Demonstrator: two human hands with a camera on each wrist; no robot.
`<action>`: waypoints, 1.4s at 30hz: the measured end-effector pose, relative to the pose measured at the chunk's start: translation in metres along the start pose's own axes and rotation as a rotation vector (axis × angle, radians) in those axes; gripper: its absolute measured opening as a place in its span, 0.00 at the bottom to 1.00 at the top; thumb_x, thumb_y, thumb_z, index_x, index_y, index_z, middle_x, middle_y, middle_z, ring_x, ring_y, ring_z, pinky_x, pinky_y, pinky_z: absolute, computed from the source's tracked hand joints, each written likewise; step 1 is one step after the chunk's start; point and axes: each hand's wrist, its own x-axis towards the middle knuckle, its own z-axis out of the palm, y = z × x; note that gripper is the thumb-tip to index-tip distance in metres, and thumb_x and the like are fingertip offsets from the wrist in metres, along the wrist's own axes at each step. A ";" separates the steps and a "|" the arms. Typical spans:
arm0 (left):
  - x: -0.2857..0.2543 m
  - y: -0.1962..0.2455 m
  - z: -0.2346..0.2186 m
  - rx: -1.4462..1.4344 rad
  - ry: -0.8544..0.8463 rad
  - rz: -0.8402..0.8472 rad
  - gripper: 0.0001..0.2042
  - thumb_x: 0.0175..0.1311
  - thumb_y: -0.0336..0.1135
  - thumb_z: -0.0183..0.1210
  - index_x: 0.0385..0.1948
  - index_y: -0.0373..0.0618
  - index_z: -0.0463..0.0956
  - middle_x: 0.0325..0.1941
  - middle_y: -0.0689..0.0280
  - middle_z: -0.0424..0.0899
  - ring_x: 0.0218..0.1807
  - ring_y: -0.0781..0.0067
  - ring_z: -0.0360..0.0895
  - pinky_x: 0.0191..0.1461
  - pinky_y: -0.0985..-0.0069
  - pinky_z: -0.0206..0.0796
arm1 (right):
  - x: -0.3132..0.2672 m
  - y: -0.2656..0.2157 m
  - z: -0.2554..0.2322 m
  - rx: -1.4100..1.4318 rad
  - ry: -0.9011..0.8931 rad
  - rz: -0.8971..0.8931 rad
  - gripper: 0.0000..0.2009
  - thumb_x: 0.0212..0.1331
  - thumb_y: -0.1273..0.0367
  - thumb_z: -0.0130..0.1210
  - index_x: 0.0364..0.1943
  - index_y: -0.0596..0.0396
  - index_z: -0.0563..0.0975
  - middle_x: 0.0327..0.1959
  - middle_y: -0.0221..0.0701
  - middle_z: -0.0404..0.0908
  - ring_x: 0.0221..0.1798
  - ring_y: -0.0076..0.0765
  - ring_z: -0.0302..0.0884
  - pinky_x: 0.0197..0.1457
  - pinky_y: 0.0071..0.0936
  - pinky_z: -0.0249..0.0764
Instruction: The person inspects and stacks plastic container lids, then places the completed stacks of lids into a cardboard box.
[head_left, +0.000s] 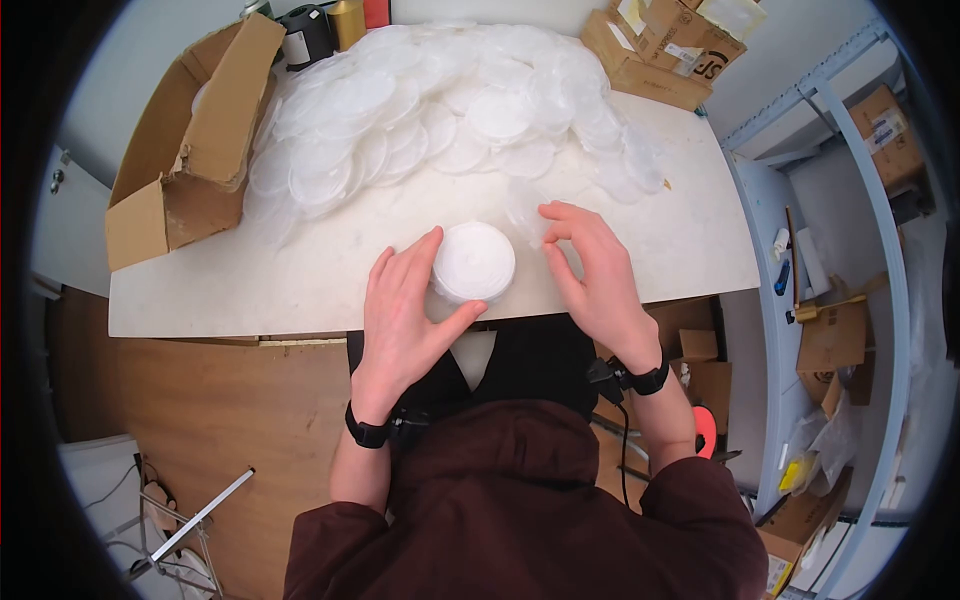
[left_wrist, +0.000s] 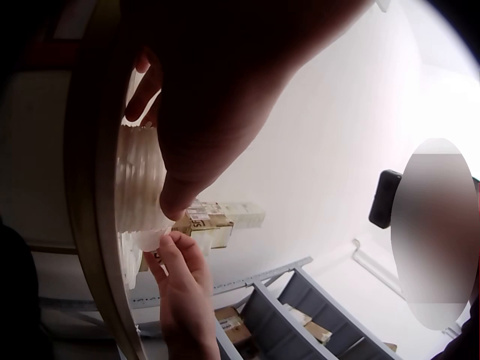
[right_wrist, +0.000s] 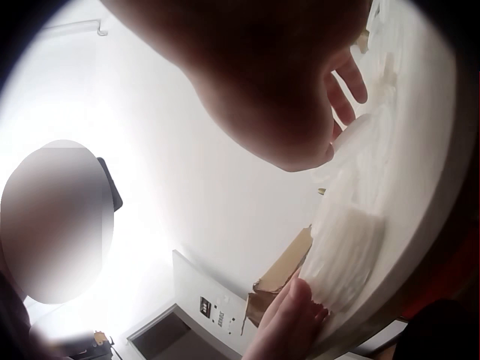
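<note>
A short round stack of thin white plastic discs (head_left: 475, 262) stands near the table's front edge; its ridged side (right_wrist: 346, 259) shows in the right wrist view. My left hand (head_left: 402, 305) holds the stack from the left, fingers along its far left side and thumb at its near edge. To the right of the stack, my right hand (head_left: 600, 280) pinches a single thin translucent disc (right_wrist: 352, 142) between thumb and fingertips. That disc looks faint beside the fingertips in the head view. Beyond both hands spreads a large heap of loose translucent discs (head_left: 400, 110).
An open cardboard box (head_left: 215, 140) stands at the table's left end. More cardboard boxes (head_left: 660, 50) sit at the back right. A black container (head_left: 305, 38) and a gold-coloured one (head_left: 347, 25) are behind the heap. Blue-grey shelving (head_left: 765, 300) borders the table's right side.
</note>
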 end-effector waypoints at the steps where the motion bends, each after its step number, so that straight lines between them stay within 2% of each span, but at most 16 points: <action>1: 0.000 0.000 0.001 0.001 -0.006 0.003 0.47 0.62 0.46 0.81 0.82 0.37 0.69 0.79 0.48 0.81 0.79 0.45 0.76 0.91 0.44 0.54 | -0.001 -0.011 -0.001 0.001 0.004 0.006 0.07 0.68 0.76 0.66 0.47 0.56 0.82 0.64 0.41 0.88 0.73 0.55 0.82 0.72 0.49 0.82; 3: 0.001 -0.001 0.002 0.033 -0.011 -0.011 0.49 0.63 0.53 0.81 0.83 0.35 0.68 0.77 0.50 0.82 0.78 0.50 0.77 0.90 0.44 0.54 | -0.002 -0.028 0.001 -0.007 -0.152 -0.177 0.06 0.69 0.76 0.66 0.46 0.57 0.82 0.64 0.42 0.88 0.75 0.57 0.81 0.74 0.50 0.81; 4: 0.001 -0.001 0.002 0.031 -0.014 -0.004 0.49 0.63 0.53 0.81 0.83 0.35 0.68 0.77 0.50 0.82 0.78 0.50 0.77 0.90 0.44 0.54 | -0.002 -0.032 0.008 -0.011 -0.147 -0.173 0.06 0.69 0.76 0.66 0.46 0.57 0.82 0.64 0.42 0.88 0.75 0.57 0.81 0.74 0.50 0.81; 6: 0.001 0.002 0.002 -0.021 0.012 -0.025 0.51 0.63 0.53 0.81 0.84 0.36 0.66 0.76 0.50 0.83 0.77 0.51 0.78 0.91 0.44 0.54 | -0.001 -0.034 0.017 -0.018 -0.215 -0.307 0.07 0.69 0.76 0.65 0.47 0.57 0.82 0.64 0.42 0.88 0.76 0.58 0.80 0.75 0.52 0.80; 10: 0.000 0.004 -0.002 -0.039 0.013 -0.006 0.54 0.62 0.53 0.82 0.86 0.37 0.63 0.76 0.50 0.83 0.76 0.51 0.79 0.91 0.43 0.53 | -0.002 -0.025 0.017 0.058 -0.263 -0.287 0.10 0.71 0.75 0.66 0.53 0.55 0.83 0.70 0.41 0.87 0.81 0.56 0.77 0.78 0.50 0.79; 12: 0.001 0.000 0.000 0.008 -0.047 -0.034 0.55 0.60 0.53 0.83 0.86 0.37 0.63 0.77 0.50 0.82 0.76 0.51 0.79 0.91 0.43 0.52 | 0.001 -0.020 0.002 0.190 -0.233 -0.162 0.12 0.71 0.74 0.67 0.56 0.55 0.84 0.69 0.41 0.87 0.78 0.57 0.79 0.78 0.50 0.79; 14: 0.001 0.000 -0.001 0.015 -0.053 -0.029 0.55 0.60 0.53 0.83 0.86 0.37 0.63 0.78 0.49 0.82 0.77 0.50 0.79 0.91 0.43 0.52 | 0.010 0.009 -0.018 0.077 -0.075 -0.065 0.14 0.72 0.70 0.68 0.59 0.56 0.84 0.64 0.43 0.89 0.72 0.57 0.83 0.75 0.49 0.80; 16: 0.000 0.002 -0.001 0.027 -0.063 -0.021 0.55 0.60 0.53 0.83 0.86 0.37 0.63 0.78 0.49 0.81 0.78 0.50 0.78 0.91 0.42 0.52 | 0.020 0.046 -0.040 -0.150 0.033 0.093 0.14 0.73 0.69 0.67 0.58 0.56 0.85 0.61 0.43 0.90 0.68 0.56 0.84 0.72 0.48 0.82; 18: 0.000 0.004 -0.003 -0.046 0.016 0.004 0.53 0.59 0.53 0.83 0.85 0.39 0.66 0.79 0.51 0.81 0.78 0.50 0.77 0.91 0.41 0.52 | 0.025 0.088 -0.057 -0.444 0.108 0.163 0.12 0.74 0.69 0.66 0.56 0.56 0.86 0.60 0.42 0.90 0.65 0.56 0.85 0.68 0.48 0.82; 22: -0.002 -0.001 -0.003 -0.020 0.013 0.072 0.49 0.60 0.51 0.82 0.84 0.43 0.69 0.80 0.54 0.80 0.80 0.50 0.76 0.91 0.40 0.53 | 0.033 0.135 -0.067 -0.577 0.150 0.232 0.11 0.74 0.68 0.65 0.55 0.56 0.86 0.58 0.41 0.90 0.63 0.56 0.85 0.66 0.48 0.83; 25: -0.002 -0.003 0.001 0.002 0.014 0.083 0.45 0.62 0.50 0.81 0.81 0.46 0.74 0.82 0.57 0.79 0.81 0.50 0.75 0.91 0.39 0.53 | 0.036 0.148 -0.069 -0.614 0.116 0.163 0.10 0.74 0.68 0.65 0.53 0.55 0.86 0.58 0.41 0.90 0.63 0.55 0.85 0.65 0.48 0.83; 28: -0.002 -0.004 0.000 0.000 0.012 0.054 0.41 0.63 0.48 0.81 0.78 0.46 0.76 0.82 0.57 0.79 0.80 0.50 0.75 0.91 0.40 0.54 | 0.043 0.143 -0.070 -0.638 0.063 0.208 0.07 0.74 0.68 0.64 0.49 0.56 0.86 0.55 0.40 0.91 0.62 0.55 0.85 0.64 0.48 0.83; 31: -0.002 -0.003 0.000 -0.023 0.064 0.061 0.40 0.64 0.47 0.80 0.78 0.46 0.76 0.80 0.57 0.81 0.79 0.50 0.77 0.90 0.40 0.55 | 0.039 0.108 -0.070 -0.561 0.158 0.233 0.05 0.73 0.70 0.64 0.45 0.56 0.84 0.55 0.39 0.92 0.63 0.54 0.85 0.65 0.48 0.84; 33: -0.001 -0.001 -0.002 -0.052 0.020 0.050 0.40 0.65 0.47 0.80 0.79 0.46 0.76 0.78 0.57 0.84 0.78 0.51 0.78 0.90 0.41 0.55 | 0.031 0.071 -0.063 -0.341 0.141 0.052 0.04 0.71 0.73 0.65 0.45 0.57 0.83 0.58 0.40 0.92 0.65 0.54 0.86 0.66 0.46 0.84; 37: 0.000 0.001 0.000 -0.048 0.006 0.022 0.42 0.65 0.48 0.80 0.80 0.45 0.74 0.77 0.57 0.85 0.77 0.52 0.79 0.90 0.42 0.56 | 0.012 -0.010 -0.037 -0.116 -0.172 -0.176 0.08 0.64 0.76 0.68 0.44 0.58 0.82 0.60 0.43 0.90 0.68 0.53 0.86 0.66 0.44 0.86; 42: 0.001 0.005 -0.002 -0.155 0.042 -0.011 0.45 0.64 0.50 0.81 0.82 0.44 0.72 0.75 0.57 0.85 0.76 0.53 0.80 0.90 0.43 0.55 | 0.006 -0.032 -0.002 -0.076 -0.238 -0.363 0.10 0.62 0.75 0.69 0.45 0.57 0.81 0.60 0.40 0.88 0.70 0.52 0.85 0.70 0.46 0.84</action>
